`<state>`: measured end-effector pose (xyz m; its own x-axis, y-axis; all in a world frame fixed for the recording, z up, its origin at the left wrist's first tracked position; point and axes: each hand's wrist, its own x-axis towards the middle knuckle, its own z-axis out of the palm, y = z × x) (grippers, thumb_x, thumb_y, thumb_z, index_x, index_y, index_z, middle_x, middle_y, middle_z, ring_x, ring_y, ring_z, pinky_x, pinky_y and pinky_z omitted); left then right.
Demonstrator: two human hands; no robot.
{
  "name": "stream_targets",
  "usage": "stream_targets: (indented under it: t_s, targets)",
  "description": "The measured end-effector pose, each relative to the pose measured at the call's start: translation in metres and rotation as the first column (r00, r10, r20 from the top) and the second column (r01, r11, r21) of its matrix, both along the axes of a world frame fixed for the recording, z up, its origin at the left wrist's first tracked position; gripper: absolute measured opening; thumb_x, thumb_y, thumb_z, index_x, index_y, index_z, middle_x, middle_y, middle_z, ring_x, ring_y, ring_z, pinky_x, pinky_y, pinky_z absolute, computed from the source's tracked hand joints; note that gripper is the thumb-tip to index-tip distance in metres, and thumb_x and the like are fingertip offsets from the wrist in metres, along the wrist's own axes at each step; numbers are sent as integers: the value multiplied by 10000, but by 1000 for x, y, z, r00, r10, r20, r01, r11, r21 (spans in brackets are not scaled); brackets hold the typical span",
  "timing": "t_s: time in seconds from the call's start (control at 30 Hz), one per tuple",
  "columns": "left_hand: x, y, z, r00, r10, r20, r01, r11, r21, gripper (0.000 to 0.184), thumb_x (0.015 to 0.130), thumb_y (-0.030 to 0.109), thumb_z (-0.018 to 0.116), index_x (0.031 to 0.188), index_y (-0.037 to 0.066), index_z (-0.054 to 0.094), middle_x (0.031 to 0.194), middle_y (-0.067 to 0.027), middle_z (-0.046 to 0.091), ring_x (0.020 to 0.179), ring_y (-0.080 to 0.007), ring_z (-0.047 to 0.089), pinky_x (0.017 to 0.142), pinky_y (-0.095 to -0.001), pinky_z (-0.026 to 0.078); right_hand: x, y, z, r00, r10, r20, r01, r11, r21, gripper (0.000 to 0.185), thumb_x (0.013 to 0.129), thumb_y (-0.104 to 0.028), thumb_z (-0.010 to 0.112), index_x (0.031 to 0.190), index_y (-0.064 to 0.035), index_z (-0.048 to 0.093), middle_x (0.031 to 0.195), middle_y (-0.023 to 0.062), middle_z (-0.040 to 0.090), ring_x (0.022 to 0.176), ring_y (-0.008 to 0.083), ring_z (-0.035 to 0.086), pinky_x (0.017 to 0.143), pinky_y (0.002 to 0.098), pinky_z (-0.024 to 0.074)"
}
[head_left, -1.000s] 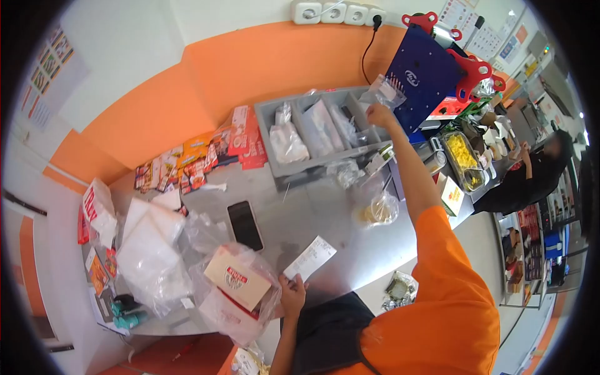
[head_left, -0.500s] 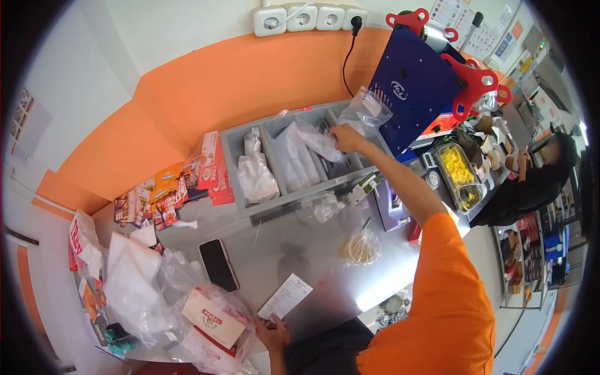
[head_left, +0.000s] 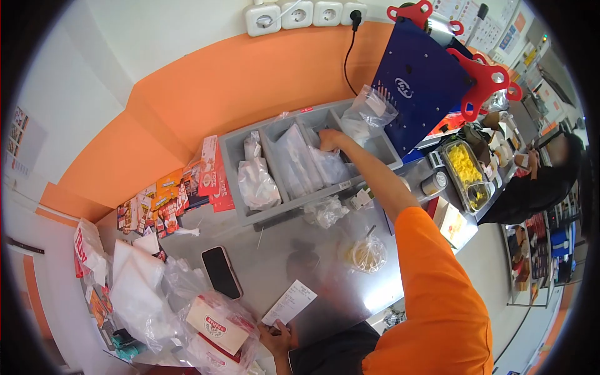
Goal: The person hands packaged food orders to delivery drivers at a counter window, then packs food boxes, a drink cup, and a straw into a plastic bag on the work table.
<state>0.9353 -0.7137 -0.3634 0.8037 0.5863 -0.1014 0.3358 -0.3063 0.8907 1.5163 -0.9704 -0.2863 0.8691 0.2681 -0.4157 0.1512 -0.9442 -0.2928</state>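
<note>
Nearest, the left hand (head_left: 275, 337) is below the front of the grey divided bin (head_left: 294, 204), fingers closed narrowly on the lower end of a printed receipt (head_left: 290, 303), which slants up toward the bin over the tabletop (head_left: 275, 259). Left of that hand, and in front of the bin's left end, a clear bag holds cream-and-red boxes (head_left: 219, 325); whether the hand touches it I cannot tell. Farther left of the bin lie white sheets (head_left: 140, 272) among loose clear plastic. Between those sheets and the bin's front, a dark-screened phone (head_left: 222, 273) lies flat.

A plastic-wrapped cup (head_left: 367, 255) with a straw stands in front of the bin's right half, and a crumpled clear bag (head_left: 326, 212) sits just beside the bin's front wall.

The right hand (head_left: 332, 140) reaches down into the bin's third compartment from the left, beside a clear plastic bag (head_left: 328, 165). Its fingertips are hidden, so I cannot tell whether it grips anything. The forearm crosses the fourth compartment, covering part of it; the orange sleeve (head_left: 437, 287) blocks the tabletop beyond the bin's right front.

Left of the bin lie red leaflets (head_left: 215, 184) and colourful packets (head_left: 165, 194). Right of it rise a blue machine (head_left: 415, 84) and, farther off, a container of yellow food (head_left: 464, 164) and a person in black (head_left: 537, 187). Wall sockets (head_left: 297, 14) sit above and behind the bin.
</note>
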Motion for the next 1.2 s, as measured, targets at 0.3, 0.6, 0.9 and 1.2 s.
stream_targets:
  t_s: [0.3, 0.6, 0.9, 1.2]
  targets:
    - [3, -4, 8, 1000, -11, 15, 11, 1000, 8, 267, 863, 36, 669, 1047, -49, 494, 826, -142, 670, 521, -134, 641, 429, -238, 498, 0, -17, -30, 820, -382, -426, 573, 559, 600, 185, 813, -16, 626, 993, 22, 649, 876, 109, 631, 751, 231, 590, 655, 378, 487]
    - [-4, 0, 1, 999, -27, 19, 25, 997, 70, 271, 856, 39, 672, 1046, -48, 499, 832, -148, 674, 544, -147, 654, 445, -247, 513, 7, -22, -4, 539, -185, -822, 813, 368, 450, 679, 781, -354, 808, 1278, 15, 529, 1330, 181, 519, 1249, 272, 478, 958, 502, 439]
    - [-2, -1, 3, 999, -15, -31, 18, 995, 100, 259, 854, 55, 681, 1017, -35, 502, 821, -140, 680, 554, -150, 657, 456, -247, 500, 8, -23, -5, 835, -405, -373, 514, 333, 791, 652, 775, -218, 822, 1279, 46, 503, 1140, 158, 654, 968, 256, 668, 829, 407, 550]
    - [3, 3, -13, 995, -53, 81, 33, 972, 233, 317, 840, 58, 697, 1074, -50, 513, 831, -138, 661, 603, -144, 653, 480, -245, 502, -12, -18, 56, 799, 56, 598, -88, 996, 24, 622, 815, -461, 744, 1104, 78, 625, 1048, 305, 658, 980, 434, 654, 867, 473, 518]
